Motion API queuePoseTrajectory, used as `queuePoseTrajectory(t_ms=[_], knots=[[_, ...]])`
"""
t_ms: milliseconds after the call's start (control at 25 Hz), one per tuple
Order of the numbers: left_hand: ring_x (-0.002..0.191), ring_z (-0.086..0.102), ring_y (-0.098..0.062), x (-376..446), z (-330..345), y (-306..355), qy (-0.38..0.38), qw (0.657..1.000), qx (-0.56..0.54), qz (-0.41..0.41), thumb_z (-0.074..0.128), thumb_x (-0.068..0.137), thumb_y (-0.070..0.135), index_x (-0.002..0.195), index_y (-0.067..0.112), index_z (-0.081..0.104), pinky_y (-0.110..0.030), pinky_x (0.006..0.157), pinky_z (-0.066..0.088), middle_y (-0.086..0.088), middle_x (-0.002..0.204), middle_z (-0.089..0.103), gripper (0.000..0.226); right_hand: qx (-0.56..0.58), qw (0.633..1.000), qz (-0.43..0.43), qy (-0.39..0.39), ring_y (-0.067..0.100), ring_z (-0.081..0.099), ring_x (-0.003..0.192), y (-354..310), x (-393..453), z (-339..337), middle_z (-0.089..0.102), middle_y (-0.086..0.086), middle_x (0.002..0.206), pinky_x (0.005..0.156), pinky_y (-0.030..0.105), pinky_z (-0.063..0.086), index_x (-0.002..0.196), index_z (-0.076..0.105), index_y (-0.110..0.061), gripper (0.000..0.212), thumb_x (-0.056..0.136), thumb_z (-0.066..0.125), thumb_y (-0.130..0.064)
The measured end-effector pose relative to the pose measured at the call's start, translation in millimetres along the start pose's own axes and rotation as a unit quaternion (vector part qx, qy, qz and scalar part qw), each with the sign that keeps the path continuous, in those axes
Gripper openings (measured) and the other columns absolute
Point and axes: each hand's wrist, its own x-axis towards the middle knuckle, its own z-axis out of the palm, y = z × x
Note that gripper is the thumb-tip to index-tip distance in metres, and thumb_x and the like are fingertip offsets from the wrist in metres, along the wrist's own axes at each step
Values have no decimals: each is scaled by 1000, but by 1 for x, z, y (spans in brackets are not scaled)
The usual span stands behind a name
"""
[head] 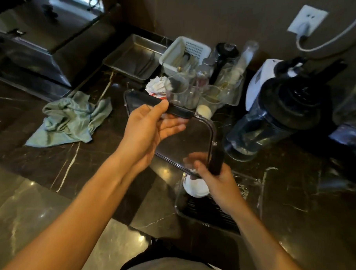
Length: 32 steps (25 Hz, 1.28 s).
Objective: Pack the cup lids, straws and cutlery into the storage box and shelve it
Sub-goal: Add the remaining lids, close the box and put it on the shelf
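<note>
Head view: clear lid point(185, 139) held between left hand point(146, 129) and right hand point(216, 177).

Single head-worn view, forward and down, close over dark counter point(73, 165).

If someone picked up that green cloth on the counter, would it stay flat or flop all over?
It would probably flop. The green cloth lies crumpled in soft folds on the dark counter, so it looks limp, not stiff. It likely feels light for its size, since it seems thin. It shouldn't roll or break, though a corner might drag if lifted from one edge.
</note>
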Motion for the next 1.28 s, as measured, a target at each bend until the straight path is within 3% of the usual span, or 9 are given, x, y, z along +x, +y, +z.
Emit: queuePoseTrajectory(t_ms=[160,320,440,560,720,840,960,1080,1280], knots=[[61,68,-5,11,20,-24,-9,981,184,62,65,98,14,106,9,68,-18,51,49,-3,87,74,10,80,990,18,111,25,78,83,-9,-15,-36,80,12,96,61,34,59,110,61,-4,33,97,54,-34],[82,62,-4,24,-1,-56,92,934,301,166,82,85,22,118,17,64,-17,74,51,0,100,68,38,110,980,51,157,24,77,79,0,-41,-79,79,15,100,55,33,54,111,62,-4,39,99,52,-40],[97,68,-13,27,-17,-77,53,945,324,0,81,85,36,125,16,61,-23,75,53,-5,113,70,49,174,961,86,198,21,77,76,14,-64,-100,80,14,99,57,32,53,109,67,-4,39,102,49,-38],[77,74,-19,14,-20,-95,-44,957,248,-142,71,94,27,105,10,70,-31,65,58,-12,96,76,20,198,944,127,231,21,76,75,33,-88,-107,80,12,94,66,39,52,104,70,-7,38,106,46,-37],[67,75,-20,-4,-24,-121,-46,952,281,-110,73,91,11,109,1,63,-29,59,61,-11,84,76,23,111,926,167,318,20,70,71,53,-115,-106,74,7,81,65,32,55,102,70,-12,37,99,52,-44],[81,77,-17,-19,-30,-140,-31,923,376,-79,79,87,18,107,11,66,-32,71,63,-4,88,78,25,21,910,163,380,24,63,71,75,-126,-107,65,13,77,67,35,51,97,68,-2,39,105,53,-37],[84,75,-10,-27,-43,-154,-33,898,435,-51,80,86,26,105,23,67,-31,75,62,4,88,77,23,-37,902,183,389,29,68,78,95,-127,-110,70,20,85,70,39,53,94,68,-8,26,105,58,-29],[80,73,-8,-31,-51,-158,-30,882,470,-23,80,87,31,101,29,68,-32,73,62,11,83,75,19,-81,905,204,365,28,72,85,107,-124,-113,72,10,87,75,45,60,95,67,-21,13,104,60,-29],[89,66,-7,-31,-55,-163,-22,847,532,-4,74,89,39,117,30,61,-21,76,57,7,108,64,32,-130,914,187,335,4,61,63,101,-114,-117,65,3,73,60,33,49,85,62,-17,25,105,58,-31]])
